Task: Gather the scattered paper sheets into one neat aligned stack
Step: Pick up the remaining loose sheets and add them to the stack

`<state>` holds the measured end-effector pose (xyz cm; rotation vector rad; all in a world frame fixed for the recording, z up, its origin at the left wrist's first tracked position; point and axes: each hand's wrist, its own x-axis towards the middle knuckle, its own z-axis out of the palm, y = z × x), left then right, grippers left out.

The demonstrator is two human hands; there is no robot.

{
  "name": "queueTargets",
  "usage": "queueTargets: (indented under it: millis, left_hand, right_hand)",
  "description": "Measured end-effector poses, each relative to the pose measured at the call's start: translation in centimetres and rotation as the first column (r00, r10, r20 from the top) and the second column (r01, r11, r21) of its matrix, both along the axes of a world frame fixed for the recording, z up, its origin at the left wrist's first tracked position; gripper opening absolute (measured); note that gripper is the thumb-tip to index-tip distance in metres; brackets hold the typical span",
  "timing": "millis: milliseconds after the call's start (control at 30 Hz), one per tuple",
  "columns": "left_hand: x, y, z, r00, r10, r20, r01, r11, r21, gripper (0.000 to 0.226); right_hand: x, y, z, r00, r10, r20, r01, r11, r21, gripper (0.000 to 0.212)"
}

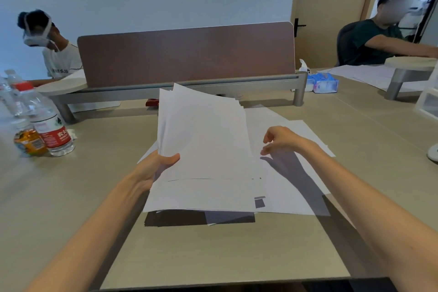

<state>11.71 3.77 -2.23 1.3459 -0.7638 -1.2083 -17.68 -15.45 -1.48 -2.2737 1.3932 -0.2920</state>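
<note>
Mid-gather: my left hand's [156, 168] grip pinches a fanned bundle [203, 140] of white sheets by its left edge, thumb on top, tilting it up off the worktop [213, 249]. Just right of the bundle my right hand [282, 140] hovers, its grip loosely spread and empty, above the loose sheets [296, 187] lying flat beneath and to the right of the bundle. Collecting looks partly done. The next move likely calls for drawing a loose sheet into the bundle, then squaring its uneven edges.
</note>
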Motion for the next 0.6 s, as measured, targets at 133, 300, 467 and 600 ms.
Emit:
queueTargets:
  millis: [133,300,467,600]
  left_hand:
    - [0.8,0.6,-0.9,0.999,0.0,-0.037,0.002,0.999,0.049,0.021]
    - [1.4,0.3,-1.3,0.999,0.003,-0.043,0.001,0.996,0.089,0.025]
    - [1.7,-0.1,-1.7,0.999,0.014,-0.032,-0.011,0.996,0.092,0.028]
    - [1.4,-0.1,-1.7,0.999,0.009,-0.038,-0.007,0.997,0.074,0.022]
  right_hand:
    - [0.8,-0.4,0.4,0.987,0.007,-0.161,0.007,0.996,0.086,0.052]
    - [2.0,-0.8,1.4,0.971,0.023,-0.24,0.01,0.991,0.135,0.063]
    - [2.7,-1.3,2.0,0.941,0.044,-0.335,0.012,0.987,0.162,0.07]
    - [2.9,-2.0,1.8,0.93,0.051,-0.363,0.016,0.984,0.178,0.064]
